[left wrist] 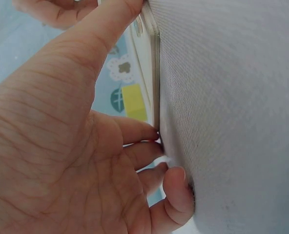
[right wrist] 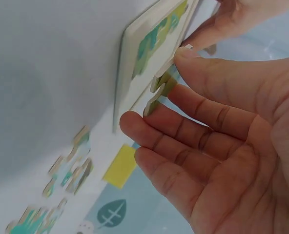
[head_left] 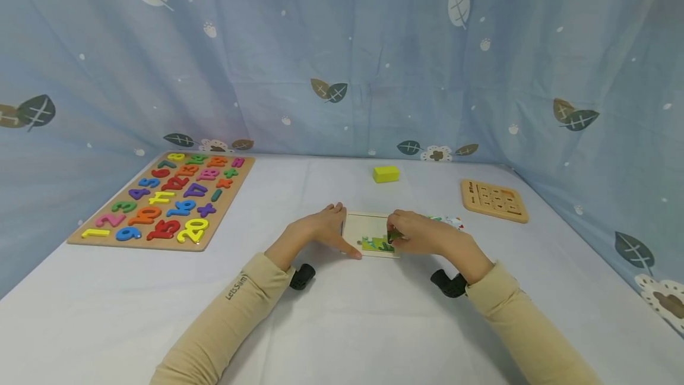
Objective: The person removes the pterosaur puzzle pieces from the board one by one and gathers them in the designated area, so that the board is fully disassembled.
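A shallow wooden puzzle tray (head_left: 359, 227) lies on the table, with green joined jigsaw pieces (head_left: 374, 243) along its near side. At the tray's left edge rests my left hand (head_left: 324, 229), thumb at the near corner and fingers spread along the side; the left wrist view shows the thumb and fingertips touching the tray rim (left wrist: 155, 73). Over the tray's right side, my right hand (head_left: 419, 232) pinches a green jigsaw piece (right wrist: 166, 78) between thumb and fingers, tilted above the tray. Part of the tray's right edge is hidden behind this hand.
Loose jigsaw pieces (right wrist: 69, 168) lie right of the tray, partly hidden in the head view. A yellow block (head_left: 386, 174) stands behind it. A wooden number board (head_left: 214, 236) is at the left, a small wooden number tablet (head_left: 494, 199) at the right. A patterned curtain (head_left: 374, 46) hangs behind.
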`<state>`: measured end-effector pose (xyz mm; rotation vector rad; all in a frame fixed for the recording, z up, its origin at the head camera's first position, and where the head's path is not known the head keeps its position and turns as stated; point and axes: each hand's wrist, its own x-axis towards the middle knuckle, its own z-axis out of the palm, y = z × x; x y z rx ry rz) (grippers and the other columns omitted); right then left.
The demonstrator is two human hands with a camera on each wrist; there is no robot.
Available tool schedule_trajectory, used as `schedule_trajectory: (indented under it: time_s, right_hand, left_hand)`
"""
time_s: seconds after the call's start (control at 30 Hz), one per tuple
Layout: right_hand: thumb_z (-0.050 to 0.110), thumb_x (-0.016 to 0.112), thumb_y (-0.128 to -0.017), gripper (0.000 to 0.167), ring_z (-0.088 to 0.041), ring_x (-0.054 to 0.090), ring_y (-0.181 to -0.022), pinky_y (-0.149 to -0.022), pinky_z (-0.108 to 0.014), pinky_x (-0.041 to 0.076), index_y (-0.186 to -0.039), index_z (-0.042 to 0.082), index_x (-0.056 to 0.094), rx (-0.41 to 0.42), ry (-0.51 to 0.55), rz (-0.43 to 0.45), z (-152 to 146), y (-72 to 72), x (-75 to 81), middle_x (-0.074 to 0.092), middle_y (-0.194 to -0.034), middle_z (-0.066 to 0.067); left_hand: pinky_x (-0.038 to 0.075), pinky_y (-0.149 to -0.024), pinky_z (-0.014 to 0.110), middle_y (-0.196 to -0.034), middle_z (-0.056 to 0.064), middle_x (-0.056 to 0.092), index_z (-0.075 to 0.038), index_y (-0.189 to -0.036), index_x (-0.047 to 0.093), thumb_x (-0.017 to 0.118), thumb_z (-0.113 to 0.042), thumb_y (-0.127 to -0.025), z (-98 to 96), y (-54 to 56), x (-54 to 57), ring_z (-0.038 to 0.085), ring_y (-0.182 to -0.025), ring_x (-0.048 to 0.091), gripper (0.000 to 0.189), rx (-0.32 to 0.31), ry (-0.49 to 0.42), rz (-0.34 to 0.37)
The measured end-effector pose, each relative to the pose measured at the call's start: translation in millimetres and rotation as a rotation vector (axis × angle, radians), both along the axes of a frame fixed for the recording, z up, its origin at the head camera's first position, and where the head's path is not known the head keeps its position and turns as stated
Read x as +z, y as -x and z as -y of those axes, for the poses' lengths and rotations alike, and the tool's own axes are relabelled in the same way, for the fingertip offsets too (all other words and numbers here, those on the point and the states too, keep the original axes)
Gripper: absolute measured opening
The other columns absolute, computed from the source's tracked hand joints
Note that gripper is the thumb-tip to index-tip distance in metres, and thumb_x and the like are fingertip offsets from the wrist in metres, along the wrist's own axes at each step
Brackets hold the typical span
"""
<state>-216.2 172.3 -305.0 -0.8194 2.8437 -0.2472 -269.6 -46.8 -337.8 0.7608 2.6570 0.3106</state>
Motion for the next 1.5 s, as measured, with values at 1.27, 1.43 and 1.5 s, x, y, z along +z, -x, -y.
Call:
schedule_trajectory:
  time_s: [1.27, 1.43, 1.5]
  right_hand:
    - [0.008, 0.070, -0.086, 0.009, -0.009, 0.048, -0.077, -0.069, -0.026, 0.045, -0.090, 0.008, 0.062, 0.003, -0.043, -0.036, -39.1, -21.2, -6.8, 0.056, -0.086, 0.002]
    - [0.007, 0.071, -0.085, 0.008, -0.008, 0.047, -0.076, -0.068, -0.025, 0.044, -0.090, 0.008, 0.064, -0.010, -0.048, -0.036, -39.2, -20.8, -8.4, 0.057, -0.086, 0.002]
    - [0.006, 0.071, -0.085, 0.007, -0.008, 0.050, -0.077, -0.068, -0.025, 0.045, -0.089, 0.008, 0.065, 0.000, -0.050, -0.050, -39.9, -20.4, -9.5, 0.058, -0.087, 0.002]
  left_hand:
    - [0.015, -0.121, 0.046, -0.161, 0.018, 0.005, 0.002, -0.153, 0.009, 0.071, -0.060, -0.077, 1.9, 0.5, -1.5, 0.033, -0.150, 0.004, 0.116, 0.003, -0.014, 0.012]
    - [0.014, -0.121, 0.046, -0.161, 0.017, 0.005, 0.001, -0.153, 0.009, 0.070, -0.061, -0.077, 1.7, 0.0, -1.5, 0.032, -0.150, 0.004, 0.116, 0.000, -0.005, 0.009]
    - [0.015, -0.121, 0.046, -0.161, 0.018, 0.005, 0.002, -0.153, 0.010, 0.070, -0.060, -0.077, 1.2, -0.7, -1.2, 0.032, -0.150, 0.005, 0.115, 0.000, -0.008, 0.011]
